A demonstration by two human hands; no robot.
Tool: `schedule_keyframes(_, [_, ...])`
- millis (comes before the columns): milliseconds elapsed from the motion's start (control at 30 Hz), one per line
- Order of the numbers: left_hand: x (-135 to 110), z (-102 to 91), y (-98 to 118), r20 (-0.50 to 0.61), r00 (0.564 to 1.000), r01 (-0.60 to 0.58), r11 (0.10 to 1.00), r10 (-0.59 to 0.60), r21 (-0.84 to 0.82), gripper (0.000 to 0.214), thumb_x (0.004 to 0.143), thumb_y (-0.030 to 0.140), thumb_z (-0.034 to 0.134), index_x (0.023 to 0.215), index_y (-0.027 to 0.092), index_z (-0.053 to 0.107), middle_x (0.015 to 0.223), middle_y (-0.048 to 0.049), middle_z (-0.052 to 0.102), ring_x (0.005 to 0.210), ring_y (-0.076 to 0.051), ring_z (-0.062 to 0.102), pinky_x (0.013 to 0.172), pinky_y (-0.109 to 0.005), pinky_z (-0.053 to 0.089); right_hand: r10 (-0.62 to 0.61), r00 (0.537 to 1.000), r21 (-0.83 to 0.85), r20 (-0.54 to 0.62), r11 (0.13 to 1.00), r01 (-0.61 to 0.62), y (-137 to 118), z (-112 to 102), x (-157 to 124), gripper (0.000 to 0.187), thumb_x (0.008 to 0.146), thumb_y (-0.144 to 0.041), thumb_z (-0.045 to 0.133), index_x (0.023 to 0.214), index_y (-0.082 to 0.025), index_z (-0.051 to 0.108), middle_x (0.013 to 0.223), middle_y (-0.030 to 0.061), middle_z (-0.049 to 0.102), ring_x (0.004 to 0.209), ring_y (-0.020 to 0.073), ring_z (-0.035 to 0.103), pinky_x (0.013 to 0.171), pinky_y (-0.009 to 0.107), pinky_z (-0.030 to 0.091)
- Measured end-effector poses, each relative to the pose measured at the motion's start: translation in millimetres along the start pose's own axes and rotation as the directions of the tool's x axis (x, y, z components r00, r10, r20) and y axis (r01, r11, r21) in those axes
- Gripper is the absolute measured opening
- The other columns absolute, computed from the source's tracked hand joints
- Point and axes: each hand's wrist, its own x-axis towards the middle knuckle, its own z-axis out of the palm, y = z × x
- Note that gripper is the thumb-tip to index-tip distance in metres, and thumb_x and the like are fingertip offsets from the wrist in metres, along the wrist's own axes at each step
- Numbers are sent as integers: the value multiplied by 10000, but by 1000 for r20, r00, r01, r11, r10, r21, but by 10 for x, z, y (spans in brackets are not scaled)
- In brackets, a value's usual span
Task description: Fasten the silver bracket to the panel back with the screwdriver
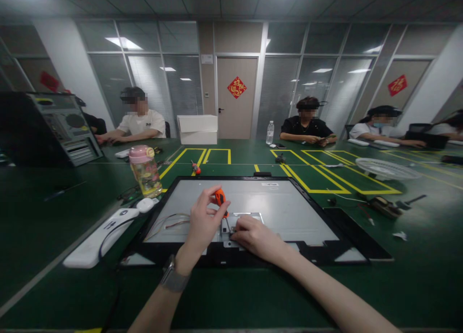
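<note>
A flat display panel [300,212] with a black frame and a grey metal back lies on the green table before me. My left hand [208,215] grips an orange and black screwdriver [220,196] by its handle, the shaft pointing down at the near middle of the panel. Beside the shaft, my right hand [253,234] has its fingers pressed together low on a small metal bracket [226,229]; what they pinch, if anything, is hidden. Thin wires [177,222] run over the panel's left part.
A white power strip [103,239] and a pink-lidded bottle [145,171] stand left. A computer case [54,126] is further left. A red screwdriver [196,167] lies behind the panel. To the right are a black slab [356,234] and a power tool [385,206]. Several people sit across.
</note>
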Motion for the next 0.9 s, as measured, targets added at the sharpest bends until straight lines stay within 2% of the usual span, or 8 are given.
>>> schedule_keyframes(467, [7,-3,19,9,1000,-10,1000,10,18,357,805,279,664,1143,205,573,962,-46,617,742,-124,635,479,-171,576,29,999,33,-47,999,-27,25,40,-14,153,915,-165,586,812,-163,700,784,40,580,741,149,531,639,236,385])
schedule_keyframes(733, [14,-9,20,8,1000,27,1000,-27,12,372,805,313,666,1144,191,572,964,-58,628,714,-131,647,454,-179,566,45,999,27,-19,999,-45,-18,-22,8,148,898,-140,595,788,-153,694,788,52,597,740,159,549,637,240,403])
schedule_keyframes(900, [10,-5,21,-4,1000,-10,999,11,41,364,805,306,666,1141,195,580,955,-54,622,738,-133,640,474,-184,576,41,999,7,7,999,-41,-32,-48,31,122,883,-134,606,797,-150,691,793,57,596,750,168,557,648,246,413])
